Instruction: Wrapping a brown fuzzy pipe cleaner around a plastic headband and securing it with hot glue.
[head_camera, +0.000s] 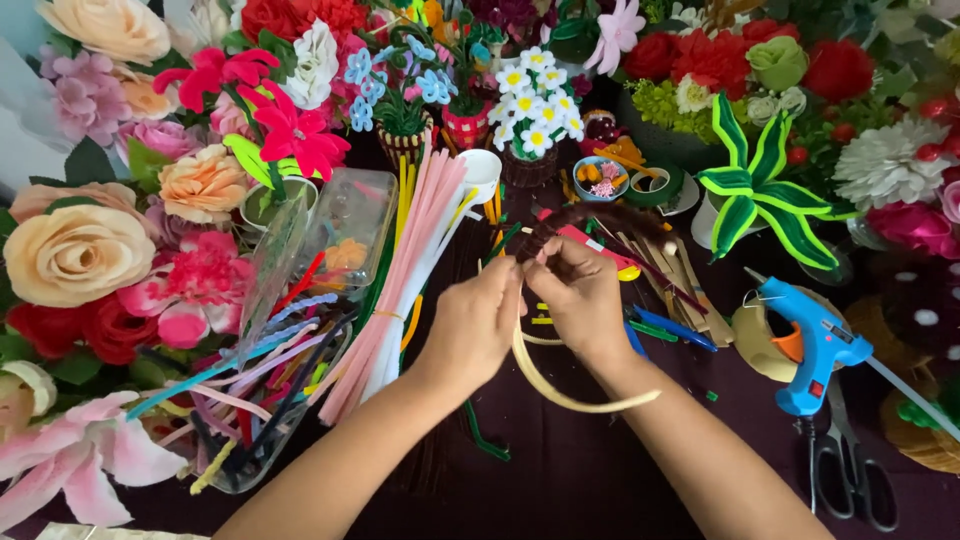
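Wrapping dark brown chenille stem around the cream hoop at table centre, left hand and right hand both pinch it; turns should stay tight, advancing toward 12 o'clock.

Blue glue gun, scissors, pink pipe-cleaner bundle, white cup.

A clear plastic box stands open left of the hands.

head cam: single view | worn high, tilted steeply down and forward | close over dark maroon craft table | far edge: bank of colourful artificial flowers
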